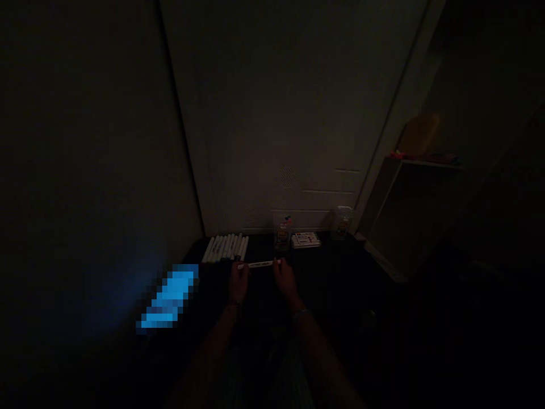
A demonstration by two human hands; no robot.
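A white marker [260, 264] lies level between my two hands, above a dark tabletop. My left hand [239, 279] is closed on its left end. At the other end, the fingers of my right hand [285, 276] pinch it. Just beyond my left hand, several white markers [225, 247] lie side by side in a row. Past my right hand stands a clear plastic container [282, 232] with a printed label and a few small coloured tips inside. To its right sits a flat pack of white markers [305, 240] with red print. The scene is very dark, so fine details are lost.
A second clear container [342, 222] stands at the back right. On the left, a bright blue screen [170, 298] is blurred out. Behind the table rises a pale panel [264, 113]. A low cabinet [413, 210] with items on top is at the right.
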